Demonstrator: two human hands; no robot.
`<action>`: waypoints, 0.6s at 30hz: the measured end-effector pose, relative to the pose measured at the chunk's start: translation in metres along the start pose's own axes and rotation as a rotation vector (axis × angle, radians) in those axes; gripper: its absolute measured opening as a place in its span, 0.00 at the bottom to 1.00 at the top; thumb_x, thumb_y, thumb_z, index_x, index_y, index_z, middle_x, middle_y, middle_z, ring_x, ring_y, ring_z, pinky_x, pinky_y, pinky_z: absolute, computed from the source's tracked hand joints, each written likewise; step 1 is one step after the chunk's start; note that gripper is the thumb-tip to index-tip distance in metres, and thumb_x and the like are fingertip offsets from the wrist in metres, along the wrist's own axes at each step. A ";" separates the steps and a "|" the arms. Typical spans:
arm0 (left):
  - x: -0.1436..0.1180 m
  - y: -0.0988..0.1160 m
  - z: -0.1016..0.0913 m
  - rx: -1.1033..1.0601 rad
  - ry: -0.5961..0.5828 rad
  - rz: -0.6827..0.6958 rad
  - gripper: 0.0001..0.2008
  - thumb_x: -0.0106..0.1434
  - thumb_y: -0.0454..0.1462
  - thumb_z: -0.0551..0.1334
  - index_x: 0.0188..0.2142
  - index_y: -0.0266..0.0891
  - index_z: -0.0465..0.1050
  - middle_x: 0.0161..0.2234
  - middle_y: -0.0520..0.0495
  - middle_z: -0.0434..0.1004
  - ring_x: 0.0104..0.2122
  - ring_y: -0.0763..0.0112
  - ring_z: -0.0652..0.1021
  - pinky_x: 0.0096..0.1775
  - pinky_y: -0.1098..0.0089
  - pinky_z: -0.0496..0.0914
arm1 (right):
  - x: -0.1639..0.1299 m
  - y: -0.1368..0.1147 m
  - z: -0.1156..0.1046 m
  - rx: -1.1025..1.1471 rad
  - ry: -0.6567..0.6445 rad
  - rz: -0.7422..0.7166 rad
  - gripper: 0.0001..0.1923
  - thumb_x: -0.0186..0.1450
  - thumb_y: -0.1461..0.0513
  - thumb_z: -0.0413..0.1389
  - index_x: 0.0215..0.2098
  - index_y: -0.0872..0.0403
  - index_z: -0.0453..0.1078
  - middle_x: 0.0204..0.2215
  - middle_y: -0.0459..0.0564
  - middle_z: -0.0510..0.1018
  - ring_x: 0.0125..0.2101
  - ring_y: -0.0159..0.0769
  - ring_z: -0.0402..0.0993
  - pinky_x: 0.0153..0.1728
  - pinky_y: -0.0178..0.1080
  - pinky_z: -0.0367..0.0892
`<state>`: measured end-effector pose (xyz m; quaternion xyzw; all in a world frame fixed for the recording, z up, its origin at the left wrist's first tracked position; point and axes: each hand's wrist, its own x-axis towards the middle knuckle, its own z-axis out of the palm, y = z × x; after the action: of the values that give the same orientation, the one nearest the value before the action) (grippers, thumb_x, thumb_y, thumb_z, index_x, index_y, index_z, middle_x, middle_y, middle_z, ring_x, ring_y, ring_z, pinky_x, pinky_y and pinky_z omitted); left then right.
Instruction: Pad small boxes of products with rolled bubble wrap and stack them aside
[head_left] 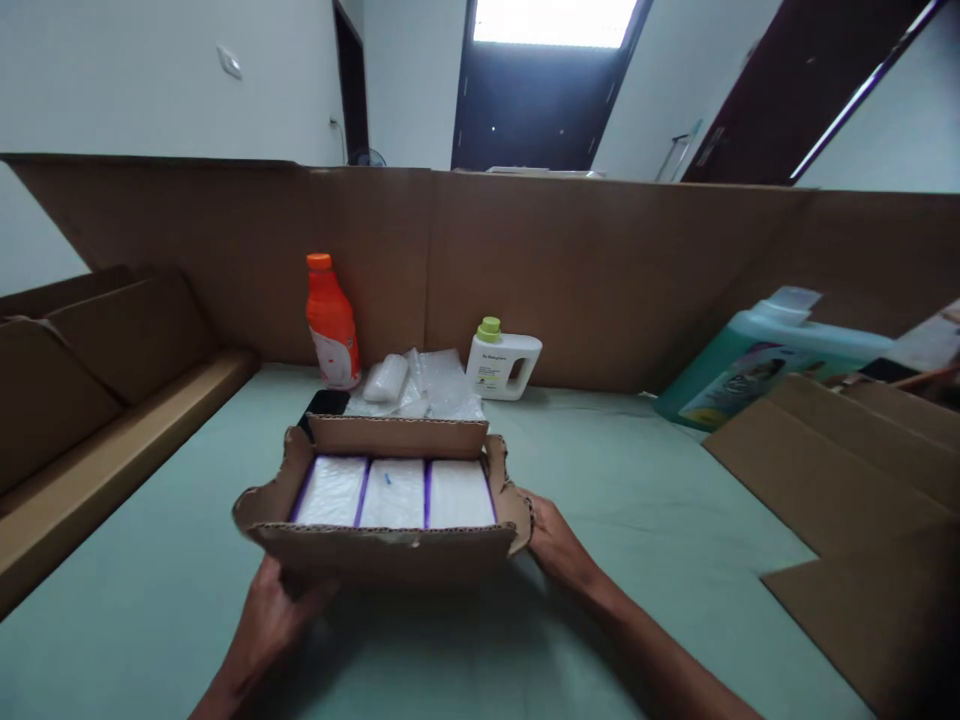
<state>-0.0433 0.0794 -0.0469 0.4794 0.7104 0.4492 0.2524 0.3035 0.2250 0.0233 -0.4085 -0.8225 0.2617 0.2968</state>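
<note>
Currently, the left hand (274, 615) and right hand (551, 540) grip the near corners of the open cardboard box (386, 550), fingers curled against it. The box sits at centre on the green surface (637, 520), holding three white packets (394, 493); an orange bottle (332, 322) stands at 11 o'clock.

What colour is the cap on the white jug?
Light green. The cap tops the white jug by the cardboard wall, clearest in the head view.
</note>
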 end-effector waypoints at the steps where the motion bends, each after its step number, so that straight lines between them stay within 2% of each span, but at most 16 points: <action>1: 0.002 -0.007 -0.004 0.008 0.020 -0.003 0.26 0.49 0.55 0.68 0.42 0.43 0.77 0.37 0.41 0.85 0.37 0.45 0.83 0.37 0.52 0.81 | 0.016 0.006 0.000 -0.051 -0.008 -0.005 0.20 0.70 0.58 0.46 0.52 0.53 0.75 0.42 0.52 0.83 0.42 0.43 0.80 0.42 0.42 0.76; 3: 0.002 -0.013 -0.006 0.033 0.022 0.003 0.23 0.49 0.56 0.68 0.37 0.44 0.78 0.33 0.42 0.85 0.34 0.45 0.83 0.33 0.53 0.81 | 0.051 0.021 0.002 -0.144 0.024 -0.002 0.20 0.66 0.61 0.51 0.54 0.51 0.74 0.49 0.53 0.81 0.48 0.45 0.77 0.49 0.46 0.72; 6: -0.004 -0.006 0.000 0.055 0.038 0.000 0.20 0.50 0.56 0.66 0.33 0.45 0.78 0.30 0.43 0.84 0.32 0.46 0.83 0.32 0.53 0.80 | 0.098 0.040 0.009 -0.247 0.066 0.009 0.21 0.61 0.65 0.55 0.53 0.49 0.76 0.57 0.54 0.76 0.56 0.50 0.71 0.56 0.52 0.66; 8: -0.010 0.002 0.005 0.051 0.074 -0.025 0.19 0.52 0.57 0.65 0.31 0.46 0.77 0.31 0.43 0.84 0.32 0.46 0.83 0.34 0.53 0.80 | 0.119 0.047 0.015 -0.305 0.080 0.018 0.17 0.61 0.67 0.55 0.45 0.51 0.79 0.54 0.56 0.78 0.56 0.51 0.70 0.55 0.54 0.64; 10: -0.013 0.010 0.008 0.041 0.101 -0.054 0.19 0.53 0.57 0.63 0.30 0.46 0.76 0.31 0.44 0.84 0.34 0.46 0.83 0.37 0.53 0.80 | 0.127 0.049 0.014 -0.354 0.103 0.028 0.14 0.62 0.69 0.54 0.39 0.52 0.80 0.51 0.56 0.80 0.55 0.50 0.71 0.55 0.54 0.63; 12: -0.014 0.015 0.008 0.024 0.101 -0.070 0.20 0.52 0.58 0.63 0.29 0.47 0.76 0.31 0.44 0.84 0.34 0.47 0.82 0.38 0.54 0.80 | 0.118 0.049 0.004 -0.398 0.140 0.038 0.15 0.63 0.69 0.52 0.40 0.52 0.80 0.51 0.56 0.80 0.55 0.50 0.72 0.55 0.55 0.63; 14: -0.012 0.017 0.005 0.006 0.050 -0.079 0.20 0.49 0.59 0.65 0.28 0.46 0.75 0.30 0.44 0.83 0.33 0.46 0.82 0.37 0.54 0.80 | 0.089 0.049 -0.017 -0.436 0.183 0.051 0.17 0.64 0.69 0.50 0.43 0.53 0.79 0.53 0.56 0.79 0.55 0.50 0.72 0.55 0.57 0.63; 16: -0.010 0.017 0.003 -0.004 0.009 -0.090 0.21 0.47 0.59 0.67 0.29 0.46 0.75 0.29 0.44 0.83 0.32 0.46 0.82 0.35 0.55 0.80 | 0.042 0.049 -0.045 -0.473 0.211 0.054 0.17 0.65 0.67 0.50 0.43 0.52 0.79 0.53 0.57 0.80 0.54 0.51 0.73 0.54 0.58 0.63; 18: -0.010 0.018 0.001 0.005 0.025 -0.098 0.22 0.47 0.58 0.66 0.30 0.45 0.76 0.31 0.44 0.84 0.33 0.46 0.82 0.35 0.54 0.80 | -0.015 0.047 -0.073 -0.514 0.184 0.017 0.15 0.67 0.64 0.50 0.42 0.49 0.79 0.50 0.54 0.81 0.52 0.51 0.75 0.52 0.59 0.66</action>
<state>-0.0302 0.0733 -0.0324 0.4392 0.7372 0.4406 0.2637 0.3864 0.2514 0.0381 -0.4992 -0.8282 0.0088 0.2547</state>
